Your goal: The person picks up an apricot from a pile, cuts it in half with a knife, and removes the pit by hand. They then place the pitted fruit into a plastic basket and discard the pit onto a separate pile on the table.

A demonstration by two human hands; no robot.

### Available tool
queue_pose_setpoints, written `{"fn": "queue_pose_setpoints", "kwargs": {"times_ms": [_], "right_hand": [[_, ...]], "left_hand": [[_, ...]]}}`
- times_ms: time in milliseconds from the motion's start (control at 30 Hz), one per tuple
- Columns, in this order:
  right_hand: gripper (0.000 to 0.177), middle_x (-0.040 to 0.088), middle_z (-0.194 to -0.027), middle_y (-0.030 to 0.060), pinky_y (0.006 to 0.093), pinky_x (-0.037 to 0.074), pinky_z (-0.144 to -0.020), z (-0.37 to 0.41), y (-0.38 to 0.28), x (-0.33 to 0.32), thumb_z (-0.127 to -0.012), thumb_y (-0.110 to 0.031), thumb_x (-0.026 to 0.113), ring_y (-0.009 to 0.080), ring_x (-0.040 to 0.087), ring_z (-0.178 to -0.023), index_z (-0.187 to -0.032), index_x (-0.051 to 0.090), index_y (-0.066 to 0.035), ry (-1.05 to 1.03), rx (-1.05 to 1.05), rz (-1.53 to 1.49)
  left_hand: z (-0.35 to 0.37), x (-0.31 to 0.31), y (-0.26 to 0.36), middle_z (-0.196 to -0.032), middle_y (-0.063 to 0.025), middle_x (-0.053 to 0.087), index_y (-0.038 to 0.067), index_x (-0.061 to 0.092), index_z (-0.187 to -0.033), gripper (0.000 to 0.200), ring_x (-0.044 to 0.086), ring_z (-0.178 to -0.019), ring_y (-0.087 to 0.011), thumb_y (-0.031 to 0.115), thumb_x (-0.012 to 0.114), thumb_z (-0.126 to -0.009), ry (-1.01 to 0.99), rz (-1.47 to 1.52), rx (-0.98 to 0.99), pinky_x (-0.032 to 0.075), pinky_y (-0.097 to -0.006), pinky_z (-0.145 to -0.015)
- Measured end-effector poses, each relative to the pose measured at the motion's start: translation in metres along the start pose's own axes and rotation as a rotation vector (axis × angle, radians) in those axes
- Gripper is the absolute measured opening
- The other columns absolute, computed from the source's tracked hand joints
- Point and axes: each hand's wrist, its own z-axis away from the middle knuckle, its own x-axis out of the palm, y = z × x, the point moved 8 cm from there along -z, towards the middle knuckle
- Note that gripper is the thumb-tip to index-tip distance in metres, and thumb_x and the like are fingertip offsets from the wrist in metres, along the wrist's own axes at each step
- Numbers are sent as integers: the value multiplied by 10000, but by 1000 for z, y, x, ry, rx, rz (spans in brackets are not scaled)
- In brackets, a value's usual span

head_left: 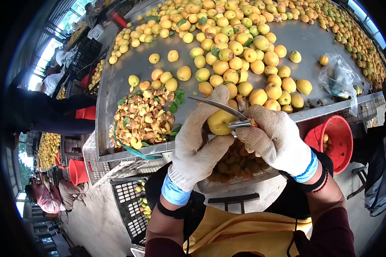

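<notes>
My left hand, in a knitted work glove, grips a yellow apricot between thumb and fingers. In my gloved right hand is a metal cutting tool with a curved blade. The blade reaches left above the apricot, and a shorter silver part of the tool meets the fruit's right side. Fingers hide most of its handle. Beyond my hands, whole apricots lie heaped on the metal table. Under my hands sits a tray holding brownish pieces, partly hidden.
Left on the table is a pile of cut, browned fruit scraps with leaves. A clear plastic bag lies right. A red bucket stands at the right, a black crate below left. Other people are at the left.
</notes>
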Motion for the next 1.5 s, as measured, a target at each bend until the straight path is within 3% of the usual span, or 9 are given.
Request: {"fn": "queue_pose_setpoints", "kwargs": {"times_ms": [200, 300, 367, 633, 1033, 1233, 1400, 1433, 1500], "right_hand": [[245, 655, -809, 171, 433, 513, -614, -1, -18, 1, -941, -291, 734, 399, 675, -739, -993, 657, -64, 130, -230, 333], [243, 645, -789, 176, 435, 510, -608, -1, -5, -1, -938, -283, 732, 405, 670, -737, -1004, 659, -61, 96, -76, 120], [243, 642, -766, 182, 431, 517, -608, 2, -19, -5, -934, -282, 732, 399, 673, -728, -1004, 671, -57, 165, -296, 388], [335, 625, -732, 179, 445, 508, -580, 5, -15, 14, -888, -353, 781, 404, 654, -682, -936, 675, -39, 94, -303, 620], [326, 631, -710, 183, 444, 519, -587, 7, -10, 34, -938, -348, 749, 415, 654, -668, -964, 666, -34, 197, -218, 436], [333, 641, -720, 174, 424, 532, -601, 3, -12, 26, -948, -330, 741, 400, 669, -672, -1042, 676, -17, 92, -56, 511], [306, 667, -739, 163, 394, 555, -628, 6, -1, 45, -973, -268, 721, 344, 711, -688, -1128, 673, -8, 62, 33, 155], [297, 677, -760, 167, 379, 554, -622, 6, 0, 49, -979, -245, 713, 333, 713, -684, -1146, 670, -4, 113, -26, 227], [300, 675, -762, 163, 373, 552, -619, 1, 7, 53, -987, -253, 702, 333, 705, -670, -1146, 667, -1, 164, -80, 273]], "left_hand": [[-3, -4, 9, -1563, -165, 491, -8, 487, -1486, 695, 508, -1396, -230, -112, 722, -840, -8, -146, 106, 431, -372, -1142], [-4, -10, 3, -1546, -176, 504, -11, 492, -1477, 700, 518, -1387, -233, -120, 733, -829, 47, 47, 26, 428, -380, -1150], [-4, -20, 1, -1484, -170, 553, -7, 499, -1479, 712, 558, -1340, -230, -128, 739, -820, 128, 141, -45, 455, -369, -1130], [-1, -22, 8, -1354, -119, 624, -11, 531, -1469, 677, 620, -1226, -199, -130, 723, -831, 84, 276, -128, 551, -336, -1016], [4, -7, -5, -1429, -203, 583, -79, 440, -1512, 557, 597, -1314, -290, -9, 560, -972, 69, 641, -55, 457, -414, -1143], [-5, -11, 13, -1405, -152, 588, -76, 411, -1533, 566, 595, -1299, -237, 34, 576, -1003, 114, 88, -83, 475, -370, -1111], [-5, -2, -10, -1380, -153, 598, -25, 444, -1521, 534, 628, -1235, -237, 70, 588, -1015, 33, 620, -63, 502, -362, -1072], [-3, -3, -8, -1354, -153, 618, -37, 453, -1503, 493, 632, -1210, -228, 186, 556, -1076, 117, -32, 59, 498, -355, -1066], [-9, 13, -19, -1332, -156, 634, -42, 454, -1498, 506, 640, -1181, -229, 232, 559, -1086, 42, 824, -8, 492, -357, -1067]]}}
